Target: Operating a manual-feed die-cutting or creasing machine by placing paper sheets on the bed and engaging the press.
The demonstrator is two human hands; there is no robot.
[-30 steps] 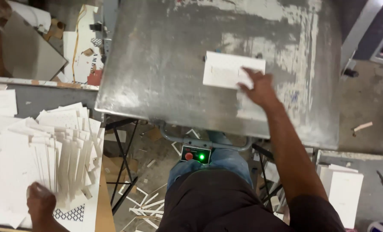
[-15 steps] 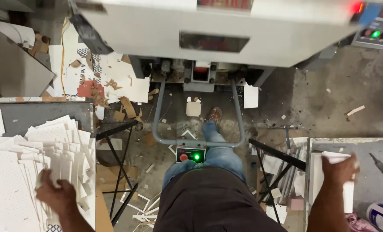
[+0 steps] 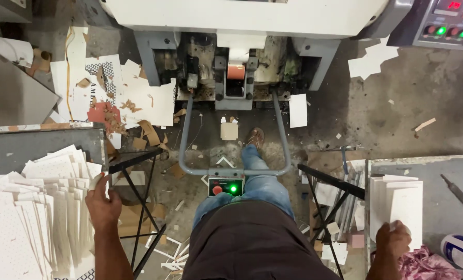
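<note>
My left hand (image 3: 102, 199) rests on the right edge of a fanned pile of white perforated card sheets (image 3: 34, 207) on the left table, fingers curled over the topmost sheets. Low at the right, my right hand (image 3: 393, 239) lies on the near end of a white card sheet (image 3: 405, 210) that tops a small stack (image 3: 382, 205) on the right table, gripping its edge. Between the two tables sit my legs in jeans, one shoe (image 3: 254, 138) on the floor inside a grey tube guard (image 3: 231, 171).
A machine body (image 3: 242, 15) spans the top, with a lit control panel (image 3: 444, 26) at its right. A small box with a red button and green light (image 3: 225, 187) sits at my knee. Card scraps litter the floor (image 3: 138, 98). A white bottle (image 3: 462, 251) and pink cloth (image 3: 423, 264) lie far right.
The grey machine plate where my right hand held a sheet is out of view. My right hand brought the sheet down onto the right stack. My left hand shifted up on the left pile.
</note>
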